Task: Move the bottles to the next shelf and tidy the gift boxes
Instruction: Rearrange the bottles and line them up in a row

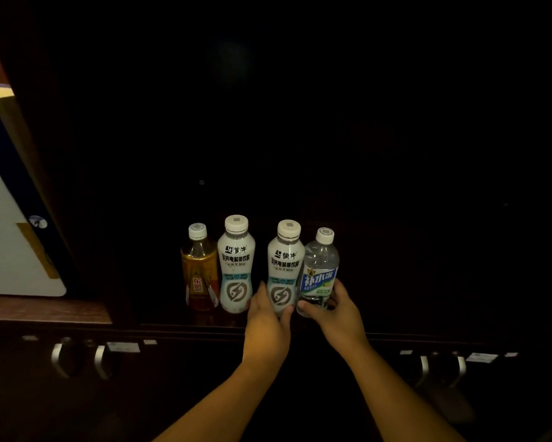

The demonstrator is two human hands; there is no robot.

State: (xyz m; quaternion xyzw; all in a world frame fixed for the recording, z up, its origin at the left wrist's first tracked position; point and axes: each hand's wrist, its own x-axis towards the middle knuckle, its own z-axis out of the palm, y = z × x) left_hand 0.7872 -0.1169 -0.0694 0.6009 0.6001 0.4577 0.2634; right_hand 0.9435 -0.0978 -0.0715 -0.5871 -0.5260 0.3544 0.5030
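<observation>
Several bottles stand in a row on a dark shelf [188, 325]. From the left: an amber tea bottle [199, 269], a white drink bottle [236, 263], a second white drink bottle [282, 266], and a clear water bottle with a blue label [319, 269]. My left hand [266, 317] wraps the base of the second white bottle. My right hand [335, 309] holds the bottom of the clear water bottle, which tilts slightly right. A white and dark blue gift box [10, 224] stands in the neighbouring compartment at far left.
A dark upright panel [86, 218] separates the gift box compartment from the bottle shelf. Below the shelf are cabinet doors with metal handles [57, 358] at left and metal handles [424, 366] at right. The shelf's back and right side are in deep shadow.
</observation>
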